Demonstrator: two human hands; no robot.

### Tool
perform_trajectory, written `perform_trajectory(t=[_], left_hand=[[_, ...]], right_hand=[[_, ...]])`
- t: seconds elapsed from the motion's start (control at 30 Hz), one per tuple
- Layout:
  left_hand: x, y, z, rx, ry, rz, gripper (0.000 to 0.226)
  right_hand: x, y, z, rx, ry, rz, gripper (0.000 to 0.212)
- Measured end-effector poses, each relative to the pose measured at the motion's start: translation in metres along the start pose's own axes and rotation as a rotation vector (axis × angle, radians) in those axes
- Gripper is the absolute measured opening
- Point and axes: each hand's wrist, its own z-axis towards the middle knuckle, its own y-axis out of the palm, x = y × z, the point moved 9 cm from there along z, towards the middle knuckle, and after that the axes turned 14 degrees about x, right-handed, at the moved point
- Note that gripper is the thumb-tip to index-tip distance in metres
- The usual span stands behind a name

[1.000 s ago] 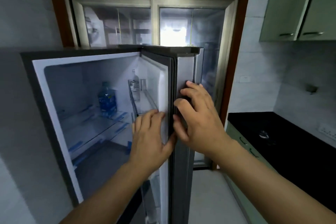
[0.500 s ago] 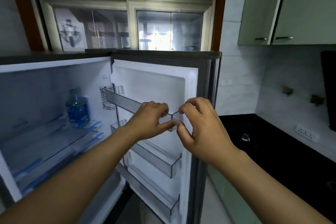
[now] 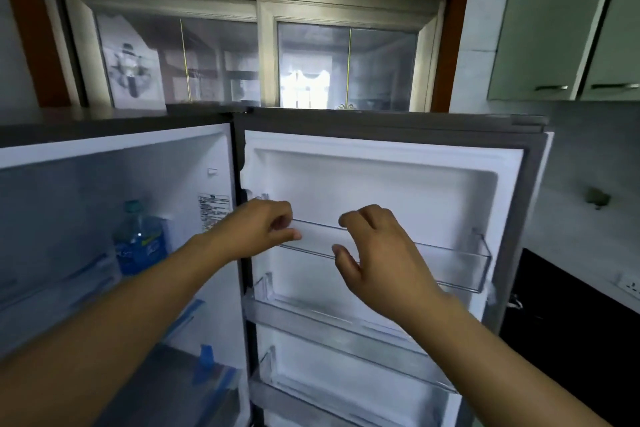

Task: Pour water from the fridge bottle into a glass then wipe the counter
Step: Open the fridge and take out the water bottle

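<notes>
Items in view: one bottle [image 3: 138,239], two hands, one fridge [image 3: 114,156] with its door [image 3: 381,180] swung fully open, three clear door shelves, and two wall cupboard doors at upper right. The bottle is clear plastic with a blue label and a pale green cap. It stands upright on a glass shelf inside the fridge, left of both hands and touched by neither. The left hand [image 3: 263,229] has its fingers curled in with nothing visible in its grip. It is in front of the left end of the top door shelf [image 3: 450,260]; contact cannot be confirmed. The right hand [image 3: 377,253] is loosely spread, thumb apart, holding nothing. A black counter [image 3: 571,322] runs to the right of the door. A sliding window [image 3: 259,55] in a brown frame sits above the fridge.
</notes>
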Motion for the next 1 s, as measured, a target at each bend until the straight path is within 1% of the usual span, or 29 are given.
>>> perform_trajectory(t=[0.1,0.17,0.2,0.27,0.33,0.4,0.43,0.5,0.53,0.6,0.63,0.67,0.73,0.77,0.87,0.9,0.97,1.0], left_hand=[[-0.002,0.009,0.003,0.023,0.064,-0.008,0.025],[0.001,0.012,0.001,0.029,0.116,-0.032,0.017],[0.0,0.01,-0.001,0.062,0.142,-0.036,0.02],[-0.007,-0.003,-0.011,0.195,0.162,-0.032,0.034],[-0.025,-0.023,-0.025,0.356,0.102,-0.047,0.037],[-0.056,-0.039,-0.045,0.485,-0.031,-0.043,0.033],[-0.076,-0.045,-0.058,0.54,-0.112,-0.025,0.03],[-0.119,-0.057,-0.089,0.615,-0.273,0.047,0.028],[-0.141,-0.06,-0.106,0.635,-0.355,0.086,0.029],[-0.188,-0.062,-0.137,0.648,-0.52,0.158,0.031],[-0.211,-0.06,-0.15,0.642,-0.613,0.184,0.033],[-0.233,-0.057,-0.163,0.632,-0.715,0.194,0.035],[-0.268,-0.047,-0.186,0.608,-0.913,0.184,0.043],[-0.282,-0.039,-0.195,0.59,-0.977,0.18,0.048],[-0.312,-0.018,-0.204,0.509,-1.047,0.169,0.076],[-0.321,-0.014,-0.204,0.51,-1.072,0.128,0.084],[-0.339,-0.005,-0.202,0.548,-1.13,0.025,0.094],[-0.345,-0.002,-0.199,0.567,-1.14,-0.016,0.093]], right_hand=[[-0.002,0.058,0.033,-0.096,0.002,-0.056,0.034],[-0.002,0.089,0.041,-0.19,-0.008,-0.139,0.029],[-0.002,0.097,0.043,-0.203,-0.029,-0.193,0.027],[0.003,0.103,0.045,-0.16,-0.036,-0.237,0.027],[0.006,0.103,0.046,-0.099,-0.038,-0.224,0.033],[0.0,0.102,0.049,-0.079,-0.039,-0.122,0.042],[-0.004,0.105,0.052,-0.095,-0.051,-0.092,0.043],[-0.012,0.12,0.056,-0.161,-0.107,-0.116,0.035],[-0.014,0.13,0.057,-0.167,-0.132,-0.127,0.029],[-0.017,0.143,0.059,-0.183,-0.148,-0.111,0.024],[-0.02,0.149,0.06,-0.223,-0.153,-0.089,0.022],[-0.023,0.152,0.062,-0.247,-0.147,-0.057,0.019],[-0.029,0.156,0.066,-0.24,-0.156,0.003,0.011],[-0.033,0.16,0.068,-0.251,-0.173,0.02,0.007],[-0.04,0.168,0.074,-0.277,-0.183,0.072,0.008],[-0.042,0.169,0.075,-0.267,-0.183,0.093,0.007],[-0.043,0.169,0.075,-0.26,-0.171,0.106,0.005],[-0.043,0.169,0.074,-0.262,-0.164,0.104,0.008]])
